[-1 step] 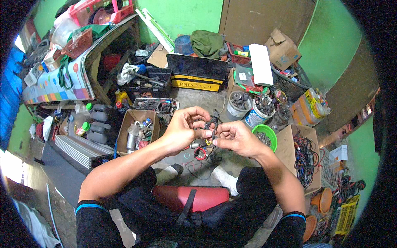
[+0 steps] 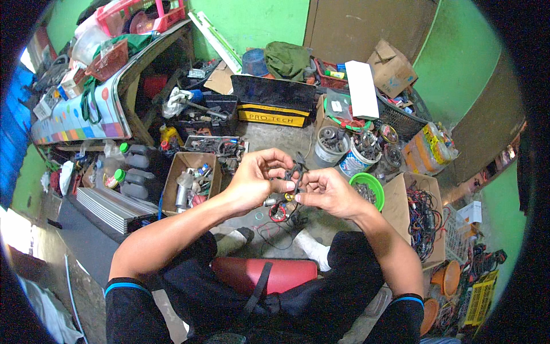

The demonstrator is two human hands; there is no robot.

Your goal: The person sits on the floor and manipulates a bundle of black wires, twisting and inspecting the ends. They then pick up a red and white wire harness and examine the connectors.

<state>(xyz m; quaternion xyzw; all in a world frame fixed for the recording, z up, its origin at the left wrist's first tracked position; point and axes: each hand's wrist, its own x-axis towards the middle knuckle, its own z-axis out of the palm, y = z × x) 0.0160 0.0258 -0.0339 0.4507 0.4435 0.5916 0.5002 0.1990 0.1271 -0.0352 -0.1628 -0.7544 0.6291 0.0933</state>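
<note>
A dark cable (image 2: 296, 172), bunched in loops, is held up in front of me. My left hand (image 2: 266, 178) has its fingers curled round it, with the thumb pressing on it. My right hand (image 2: 321, 195) pinches it at the right, beside a small yellow part (image 2: 289, 197). Just below my hands are a small silver cylinder (image 2: 271, 200) and a red ring-like piece (image 2: 278, 212), partly hidden, with thin wires trailing over the concrete floor (image 2: 275, 146) between my feet.
A box of mixed parts (image 2: 173, 175) stands left, beside grey jugs (image 2: 139, 172). At the right are a green bowl (image 2: 375, 182), buckets (image 2: 330, 153) and a carton of tangled wires (image 2: 395, 189). A black-and-yellow toolbox (image 2: 273, 86) is ahead. I sit on a red cushion (image 2: 240, 272).
The dark cable between my fingers has shifted very slightly, showing a little more of the yellow part. My hands are almost in the same place.
</note>
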